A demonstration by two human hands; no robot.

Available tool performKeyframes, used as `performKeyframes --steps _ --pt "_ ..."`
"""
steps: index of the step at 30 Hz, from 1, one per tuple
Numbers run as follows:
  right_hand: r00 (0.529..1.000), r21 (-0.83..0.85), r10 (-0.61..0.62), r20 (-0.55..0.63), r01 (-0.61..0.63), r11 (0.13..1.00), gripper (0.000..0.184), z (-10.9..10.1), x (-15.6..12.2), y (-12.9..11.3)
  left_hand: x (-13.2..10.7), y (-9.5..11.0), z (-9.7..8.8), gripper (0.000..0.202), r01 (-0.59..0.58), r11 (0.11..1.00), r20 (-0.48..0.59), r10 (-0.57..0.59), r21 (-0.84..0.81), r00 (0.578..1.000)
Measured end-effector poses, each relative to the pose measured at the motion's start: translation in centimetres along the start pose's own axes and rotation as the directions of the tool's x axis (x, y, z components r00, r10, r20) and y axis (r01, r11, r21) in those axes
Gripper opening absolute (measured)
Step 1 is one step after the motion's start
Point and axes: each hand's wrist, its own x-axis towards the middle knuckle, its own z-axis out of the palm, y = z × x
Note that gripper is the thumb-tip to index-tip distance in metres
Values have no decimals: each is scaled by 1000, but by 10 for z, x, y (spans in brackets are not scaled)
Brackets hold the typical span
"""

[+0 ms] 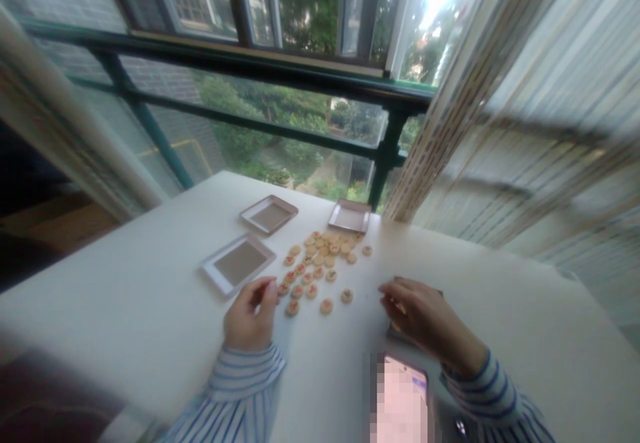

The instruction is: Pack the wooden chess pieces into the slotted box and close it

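Lit phone (406,390), green railing (250,62), string curtain (565,96), trees (307,3) outside

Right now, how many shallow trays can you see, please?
3: near-left tray, far-left tray, and back tray beyond the game pieces; the right hand may hide another.

Round pieces (327,306): red, dark marks (297,291), too blurred to read.

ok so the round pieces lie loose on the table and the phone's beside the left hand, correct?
Not quite: in the head view the phone is beside the right hand, not the left hand. The round pieces do lie loose on the table.
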Motion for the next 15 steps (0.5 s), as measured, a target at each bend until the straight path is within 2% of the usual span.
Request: performKeyframes --steps 7,15 --pt "999 -25 8 40 -7 1000 21 -2 3 0 7 -3 -6 31 6 1000 1 -6 6 1000" --pt "997 118 77 -20 -74 990 29 -13 7 25 16 4 -7 32 1 1000 97 -2 5 995"
